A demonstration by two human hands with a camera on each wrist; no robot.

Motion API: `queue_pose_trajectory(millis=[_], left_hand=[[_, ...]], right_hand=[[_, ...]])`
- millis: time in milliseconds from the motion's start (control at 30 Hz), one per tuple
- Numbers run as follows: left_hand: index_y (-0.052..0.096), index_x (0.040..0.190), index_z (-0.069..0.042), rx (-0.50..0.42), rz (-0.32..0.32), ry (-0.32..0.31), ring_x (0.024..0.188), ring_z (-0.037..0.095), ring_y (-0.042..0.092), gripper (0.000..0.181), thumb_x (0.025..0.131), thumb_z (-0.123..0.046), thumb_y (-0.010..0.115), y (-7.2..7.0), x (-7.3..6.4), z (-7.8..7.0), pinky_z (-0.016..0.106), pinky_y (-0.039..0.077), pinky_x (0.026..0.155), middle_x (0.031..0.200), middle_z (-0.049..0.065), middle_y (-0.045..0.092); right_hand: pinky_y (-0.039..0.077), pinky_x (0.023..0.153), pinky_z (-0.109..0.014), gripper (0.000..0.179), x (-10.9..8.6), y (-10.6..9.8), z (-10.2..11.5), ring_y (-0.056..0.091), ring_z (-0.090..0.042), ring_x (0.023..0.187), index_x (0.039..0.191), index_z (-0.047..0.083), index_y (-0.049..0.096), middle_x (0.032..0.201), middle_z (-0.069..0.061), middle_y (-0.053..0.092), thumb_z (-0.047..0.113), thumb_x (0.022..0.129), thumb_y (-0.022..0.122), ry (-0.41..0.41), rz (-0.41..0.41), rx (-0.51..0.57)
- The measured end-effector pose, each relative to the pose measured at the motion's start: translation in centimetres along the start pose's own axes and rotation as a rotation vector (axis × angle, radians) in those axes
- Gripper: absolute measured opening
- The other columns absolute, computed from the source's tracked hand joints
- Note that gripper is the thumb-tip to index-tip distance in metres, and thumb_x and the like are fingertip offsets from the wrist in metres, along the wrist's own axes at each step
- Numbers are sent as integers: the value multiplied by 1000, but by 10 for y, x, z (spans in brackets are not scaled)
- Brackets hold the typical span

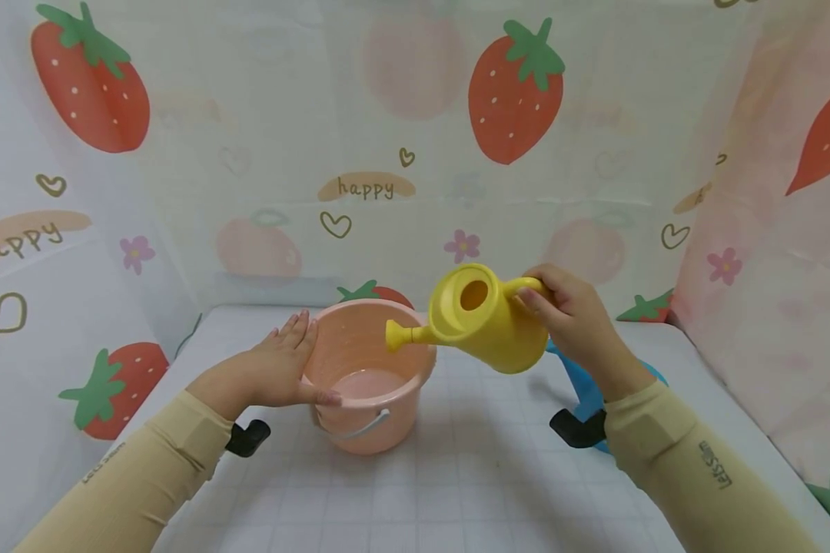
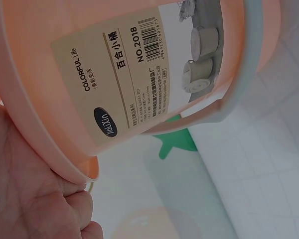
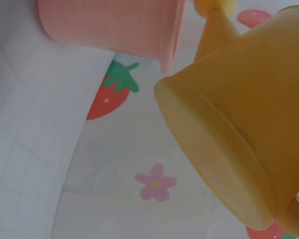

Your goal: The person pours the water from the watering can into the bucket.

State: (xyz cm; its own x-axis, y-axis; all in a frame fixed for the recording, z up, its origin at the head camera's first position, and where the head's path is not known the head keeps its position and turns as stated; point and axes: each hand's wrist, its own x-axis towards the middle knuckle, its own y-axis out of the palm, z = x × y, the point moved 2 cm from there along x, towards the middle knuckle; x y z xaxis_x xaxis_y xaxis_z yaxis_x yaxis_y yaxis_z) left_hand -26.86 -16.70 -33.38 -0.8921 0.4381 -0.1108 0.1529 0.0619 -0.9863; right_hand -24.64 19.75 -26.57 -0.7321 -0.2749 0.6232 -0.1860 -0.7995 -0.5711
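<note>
My right hand (image 1: 577, 311) grips the handle of a yellow watering can (image 1: 508, 338), fingers and thumb round it. The can is held in the air, tilted left, its spout end over the opening of a pink bucket (image 1: 380, 422). In the right wrist view the flat base of the watering can (image 3: 214, 149) faces the camera. My left hand (image 1: 273, 369) rests against the bucket's left rim, fingers straight and thumb along the near edge. A printed label (image 2: 114, 74) shows on the bucket in the left wrist view. The bucket stands upright, its pale handle (image 1: 363, 428) hanging at the front.
A blue object (image 1: 581, 382) lies on the right of the table, partly hidden behind the right forearm. The white tabletop (image 1: 470, 491) has a faint grid. Strawberry-print cloth (image 1: 283, 138) walls it in at the back and on both sides.
</note>
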Motion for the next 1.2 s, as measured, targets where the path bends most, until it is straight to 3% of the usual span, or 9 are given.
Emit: queue_pose_trajectory(millis=[233, 433, 767, 1200], left_hand=[[5, 143, 8, -9, -3, 7, 137, 39, -1, 131, 60, -86, 45, -2, -1, -2, 55, 8, 108, 149, 26, -4], [5, 143, 9, -11, 1, 5, 137, 40, -2, 131, 61, -86, 44, -3, -3, -3, 55, 8, 108, 149, 27, -4], [6, 142, 10, -9, -11, 11, 137, 41, 0, 129, 63, -84, 45, -5, -6, -4, 56, 9, 108, 148, 28, -4], [5, 142, 9, -8, -11, 9, 137, 40, -1, 131, 62, -86, 44, -2, -5, -2, 55, 8, 108, 148, 28, -4]], right_hand=[[42, 62, -20, 18, -9, -1, -10, 45, -16, 73, 97, 3, 59, 78, -4, 48, 19, 94, 51, 124, -66, 55], [39, 66, -25, 25, -14, -5, -21, 43, -17, 78, 100, -1, 57, 79, -2, 45, 22, 96, 49, 193, -112, 235], [40, 67, -25, 19, -22, -8, -30, 41, -19, 78, 93, 6, 58, 79, -2, 44, 21, 96, 47, 222, -152, 474], [38, 69, -27, 18, -34, -2, -36, 41, -18, 77, 91, 8, 58, 77, -3, 45, 20, 97, 46, 247, -230, 617]])
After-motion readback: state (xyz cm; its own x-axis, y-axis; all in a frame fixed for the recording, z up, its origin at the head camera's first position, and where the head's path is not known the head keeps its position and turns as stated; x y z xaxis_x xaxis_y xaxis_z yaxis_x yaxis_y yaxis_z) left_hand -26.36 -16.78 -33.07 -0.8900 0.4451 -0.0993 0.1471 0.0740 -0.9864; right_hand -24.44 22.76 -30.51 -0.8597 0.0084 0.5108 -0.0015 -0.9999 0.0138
